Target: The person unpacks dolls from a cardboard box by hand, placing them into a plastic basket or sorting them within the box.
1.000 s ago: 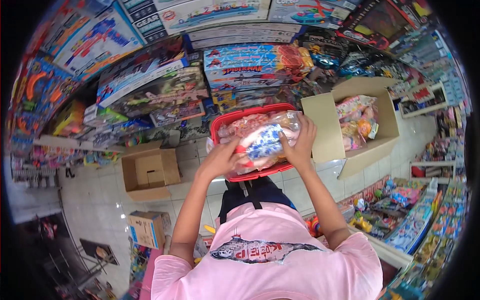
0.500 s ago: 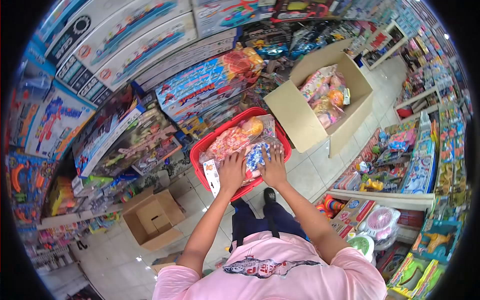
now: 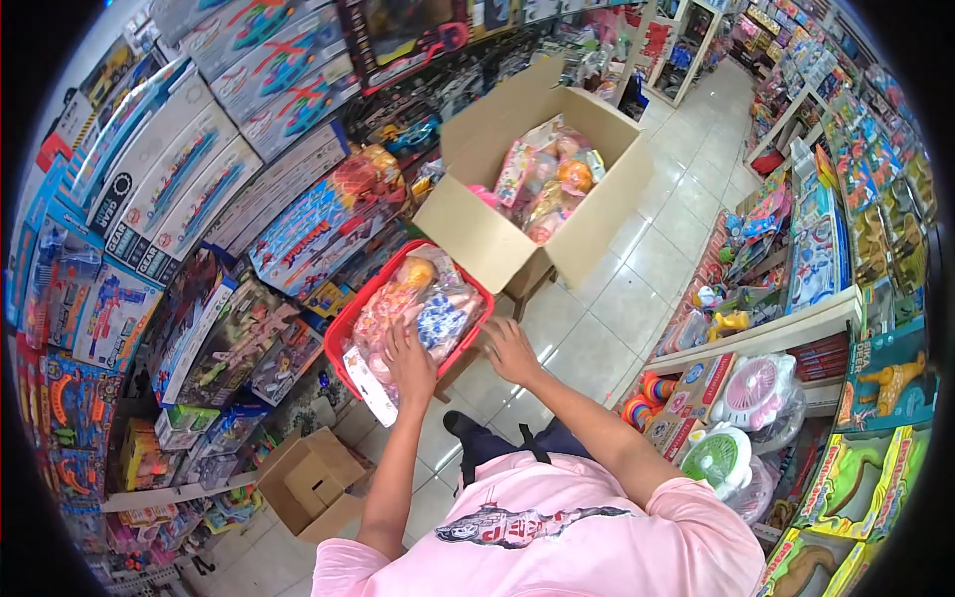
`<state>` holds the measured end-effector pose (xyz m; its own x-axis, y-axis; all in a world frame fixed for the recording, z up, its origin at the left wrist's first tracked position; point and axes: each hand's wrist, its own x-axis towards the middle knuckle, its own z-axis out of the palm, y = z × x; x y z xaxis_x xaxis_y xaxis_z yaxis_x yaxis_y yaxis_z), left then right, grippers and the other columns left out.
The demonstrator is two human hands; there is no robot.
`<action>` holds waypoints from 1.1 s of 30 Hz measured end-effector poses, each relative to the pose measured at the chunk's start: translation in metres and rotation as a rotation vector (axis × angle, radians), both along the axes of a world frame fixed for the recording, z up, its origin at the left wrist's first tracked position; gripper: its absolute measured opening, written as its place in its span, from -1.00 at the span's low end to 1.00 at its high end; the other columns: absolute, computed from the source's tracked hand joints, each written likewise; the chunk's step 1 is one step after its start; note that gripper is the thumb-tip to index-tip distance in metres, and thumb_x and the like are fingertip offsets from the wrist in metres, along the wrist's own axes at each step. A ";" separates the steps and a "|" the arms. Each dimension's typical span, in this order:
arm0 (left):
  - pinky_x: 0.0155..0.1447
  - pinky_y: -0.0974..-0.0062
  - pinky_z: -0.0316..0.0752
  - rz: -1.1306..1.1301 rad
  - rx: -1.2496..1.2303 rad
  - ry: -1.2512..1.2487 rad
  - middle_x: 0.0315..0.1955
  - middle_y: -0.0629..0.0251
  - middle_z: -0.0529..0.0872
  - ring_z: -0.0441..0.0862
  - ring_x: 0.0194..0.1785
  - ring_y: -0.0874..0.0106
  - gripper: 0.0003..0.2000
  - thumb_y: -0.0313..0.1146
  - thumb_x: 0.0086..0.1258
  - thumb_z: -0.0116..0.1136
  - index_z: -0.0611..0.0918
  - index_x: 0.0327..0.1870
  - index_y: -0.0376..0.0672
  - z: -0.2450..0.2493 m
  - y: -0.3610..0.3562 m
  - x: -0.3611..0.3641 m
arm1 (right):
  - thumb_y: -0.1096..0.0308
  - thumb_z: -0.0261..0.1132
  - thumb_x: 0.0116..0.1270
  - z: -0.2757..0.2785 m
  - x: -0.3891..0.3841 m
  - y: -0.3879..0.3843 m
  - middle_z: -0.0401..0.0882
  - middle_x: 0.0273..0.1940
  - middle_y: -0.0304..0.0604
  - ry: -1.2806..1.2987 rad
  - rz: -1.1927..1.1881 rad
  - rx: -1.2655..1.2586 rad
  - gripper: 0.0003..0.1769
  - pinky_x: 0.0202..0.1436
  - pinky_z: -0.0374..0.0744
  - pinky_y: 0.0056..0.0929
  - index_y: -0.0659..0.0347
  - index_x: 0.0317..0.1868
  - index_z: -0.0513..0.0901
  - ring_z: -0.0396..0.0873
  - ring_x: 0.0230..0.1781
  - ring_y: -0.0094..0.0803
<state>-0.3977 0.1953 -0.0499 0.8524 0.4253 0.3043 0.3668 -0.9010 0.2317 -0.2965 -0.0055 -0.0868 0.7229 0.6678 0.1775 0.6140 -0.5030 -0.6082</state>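
My left hand (image 3: 409, 360) lies with fingers spread on the bagged dolls in a red plastic basket (image 3: 341, 332). One bagged doll (image 3: 382, 306) has orange hair and a pink patterned outfit. Beside it is another doll in blue-and-white patterned clothing (image 3: 439, 319), wrapped in clear plastic. A white card tag (image 3: 369, 386) hangs over the basket's near left edge. Just off the basket's right rim, my right hand (image 3: 509, 352) is in the air, fingers apart and holding nothing.
A large open cardboard box (image 3: 603, 221) with more bagged dolls (image 3: 550, 179) stands beyond the basket. A smaller open carton (image 3: 310, 488) sits on the floor at left. Toy-filled shelves line both sides, with toy fans (image 3: 718, 459) at right. A tiled aisle (image 3: 686, 204) runs ahead.
My right hand has lifted off the blue-and-white doll and moved right, past the basket rim. My left hand stays on the dolls. The view has shifted, bringing more of the aisle into sight.
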 end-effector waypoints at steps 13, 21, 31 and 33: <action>0.33 0.14 0.41 0.065 -0.391 1.186 0.22 0.09 0.55 0.47 0.30 0.13 -0.58 -0.09 0.25 0.20 0.69 0.06 -0.12 -0.293 -0.123 -0.181 | 0.06 0.27 0.22 -0.168 -0.067 -0.395 0.64 0.04 0.23 0.737 -0.447 -0.725 -0.53 0.19 0.58 -0.08 0.23 0.00 0.69 0.58 0.13 0.14; 0.00 0.14 0.45 0.269 -1.256 1.363 0.08 0.31 0.73 0.71 -0.04 0.32 -0.54 0.00 0.43 0.00 0.55 0.24 -0.03 -0.247 -0.142 -0.223 | 0.30 0.24 0.25 -0.306 -0.131 -0.509 0.73 -0.28 0.10 1.000 -0.559 -0.544 -0.65 -0.30 0.68 -0.14 0.48 -0.17 0.70 0.73 -0.30 -0.07; -0.27 0.23 0.51 0.228 -1.247 1.101 -0.14 0.20 0.79 0.75 -0.22 0.27 -0.59 -0.09 0.46 0.09 0.57 0.15 -0.18 -0.242 -0.171 -0.028 | 0.23 0.20 0.33 -0.266 -0.090 -0.496 0.73 -0.15 0.10 1.138 -0.548 -0.514 -0.63 -0.27 0.67 -0.16 0.39 -0.10 0.72 0.75 -0.26 -0.09; -0.29 0.27 0.51 0.199 -1.252 1.097 -0.14 0.20 0.79 0.76 -0.23 0.27 -0.60 -0.10 0.46 0.10 0.57 0.15 -0.20 -0.257 -0.169 0.012 | 0.13 0.18 0.36 -0.217 -0.056 -0.480 0.72 -0.07 0.06 1.049 -0.624 -0.711 -0.60 -0.33 0.68 -0.27 0.27 -0.04 0.73 0.78 -0.26 -0.24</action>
<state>-0.3852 0.0268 -0.3074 0.3241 0.0488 -0.9448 0.9086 -0.2941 0.2965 -0.3524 -0.4858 -0.3041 0.5130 -0.0886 -0.8538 -0.3935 -0.9083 -0.1421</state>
